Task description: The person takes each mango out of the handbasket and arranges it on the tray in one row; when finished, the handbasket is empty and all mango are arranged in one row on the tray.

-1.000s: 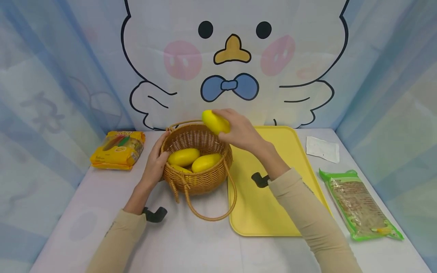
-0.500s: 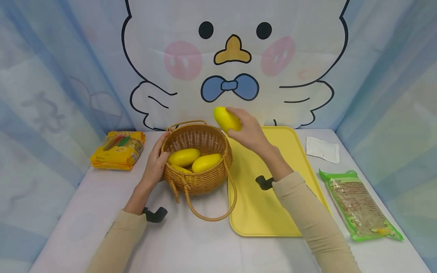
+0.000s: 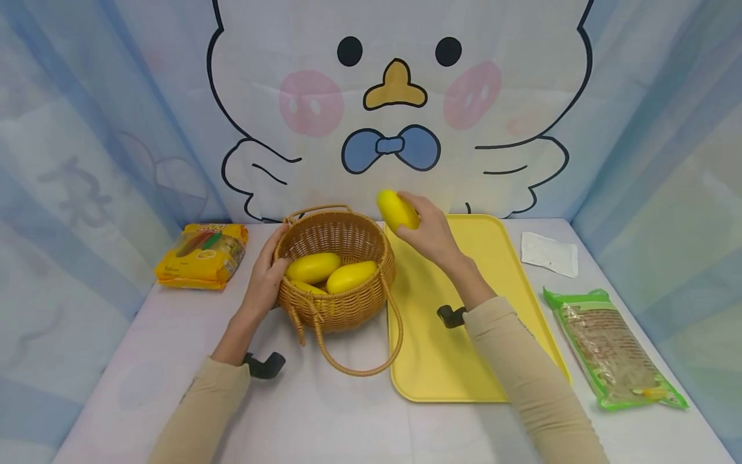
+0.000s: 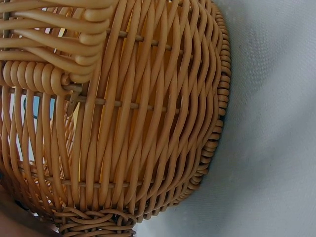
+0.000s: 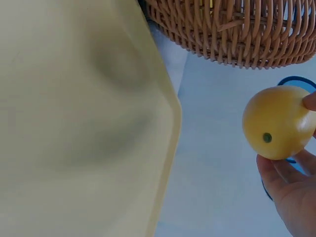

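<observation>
One yellow packet [image 3: 201, 256] lies on the bench [image 3: 324, 425], left of your left grip [image 3: 263, 280], which clasps the wicker basket [image 3: 348, 312] by its side, thumb at the rim. Just right of that grip, three yellow fruits [image 3: 351, 277] sit inside; your left wrist view shows the basket's wall close up, yellow glimpsed through the weave. Next, your right grip [image 3: 431, 235] pinches an oval yellow fruit [image 3: 398, 211] between thumb and fingers, clear of both basket and yellow tray [image 3: 458, 348]; a second ago it was over the basket's right rim. Its long axis slants from back left to front right; only your right wrist view shows its green stem spot [image 5: 267, 138], on the end facing that camera. Right of that grip lie a white packet [image 3: 549, 254] and, nearer you, a green-edged bag [image 3: 614, 351].
</observation>
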Demonstrator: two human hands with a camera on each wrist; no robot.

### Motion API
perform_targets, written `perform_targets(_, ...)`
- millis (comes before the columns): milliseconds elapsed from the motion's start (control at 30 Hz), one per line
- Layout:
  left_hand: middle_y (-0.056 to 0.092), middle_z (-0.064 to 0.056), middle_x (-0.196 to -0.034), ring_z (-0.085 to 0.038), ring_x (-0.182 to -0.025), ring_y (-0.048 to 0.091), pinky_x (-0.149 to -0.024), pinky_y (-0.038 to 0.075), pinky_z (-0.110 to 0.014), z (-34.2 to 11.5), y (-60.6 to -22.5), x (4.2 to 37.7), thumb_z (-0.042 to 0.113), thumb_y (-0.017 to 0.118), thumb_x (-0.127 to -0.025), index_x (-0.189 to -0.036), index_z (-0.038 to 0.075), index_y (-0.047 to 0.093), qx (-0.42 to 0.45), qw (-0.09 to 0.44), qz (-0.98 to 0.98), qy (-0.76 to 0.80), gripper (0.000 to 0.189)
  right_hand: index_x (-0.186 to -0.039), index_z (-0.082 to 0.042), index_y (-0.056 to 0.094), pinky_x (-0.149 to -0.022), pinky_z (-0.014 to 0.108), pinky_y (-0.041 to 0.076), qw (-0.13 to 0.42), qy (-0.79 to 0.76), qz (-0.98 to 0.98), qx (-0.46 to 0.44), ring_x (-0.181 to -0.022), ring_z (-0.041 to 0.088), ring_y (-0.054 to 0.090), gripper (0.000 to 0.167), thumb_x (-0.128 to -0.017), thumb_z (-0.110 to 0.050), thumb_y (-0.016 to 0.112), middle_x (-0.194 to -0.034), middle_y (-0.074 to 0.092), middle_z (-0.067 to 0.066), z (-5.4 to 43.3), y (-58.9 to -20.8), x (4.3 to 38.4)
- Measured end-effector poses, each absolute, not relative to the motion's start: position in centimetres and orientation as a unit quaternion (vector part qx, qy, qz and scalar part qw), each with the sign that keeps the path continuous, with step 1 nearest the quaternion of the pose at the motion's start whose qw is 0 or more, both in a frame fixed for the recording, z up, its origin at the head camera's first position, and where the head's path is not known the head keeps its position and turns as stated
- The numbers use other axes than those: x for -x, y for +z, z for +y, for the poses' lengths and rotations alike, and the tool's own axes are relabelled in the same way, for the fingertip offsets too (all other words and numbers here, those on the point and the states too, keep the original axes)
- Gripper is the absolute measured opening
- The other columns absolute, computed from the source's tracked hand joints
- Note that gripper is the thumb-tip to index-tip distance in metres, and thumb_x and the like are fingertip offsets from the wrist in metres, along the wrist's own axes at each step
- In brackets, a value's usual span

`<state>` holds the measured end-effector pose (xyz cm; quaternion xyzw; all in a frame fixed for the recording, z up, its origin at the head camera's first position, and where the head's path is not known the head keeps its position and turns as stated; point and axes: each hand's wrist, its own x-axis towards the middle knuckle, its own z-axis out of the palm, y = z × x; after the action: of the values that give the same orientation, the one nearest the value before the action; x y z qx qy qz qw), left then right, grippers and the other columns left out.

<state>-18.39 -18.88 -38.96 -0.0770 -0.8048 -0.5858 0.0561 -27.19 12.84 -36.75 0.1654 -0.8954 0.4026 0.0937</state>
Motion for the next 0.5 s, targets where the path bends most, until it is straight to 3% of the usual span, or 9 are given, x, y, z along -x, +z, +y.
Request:
perform_targets(233, 0.02, -0.011, -0.166, -0.03, -0.152, 0.021, -0.123, 0.021, -0.055, -18.6, -38.1, 17.8, 0.005, 0.036, -0.095, -0.159, 0.009, 0.022, 0.08, 0.055, -0.802, -0.589, 0.065, -0.15, -0.021, 0.045, -0.102, 0.048, 0.046, 0.081, 0.428, -0.889, -0.142, -0.125, 0.024, 0.049, 0.069, -0.083, -0.019, 0.063, -0.151, 0.048, 0.003, 13.2, -38.0, 27.5)
perform_targets(500, 0.02, -0.007, -0.166, -0.027, -0.153, 0.02, -0.124, 0.02, -0.053, -19.0, -39.3, 18.6, 0.005, 0.037, -0.096, -0.159, 0.014, 0.022, 0.072, 0.053, -0.802, -0.591, 0.066, -0.15, -0.024, 0.045, -0.087, 0.044, 0.054, 0.054, 0.472, -0.872, -0.117, -0.122, 0.032, 0.054, 0.069, -0.083, -0.019, 0.062, -0.152, 0.047, 0.005, 13.6, -39.7, 28.0)
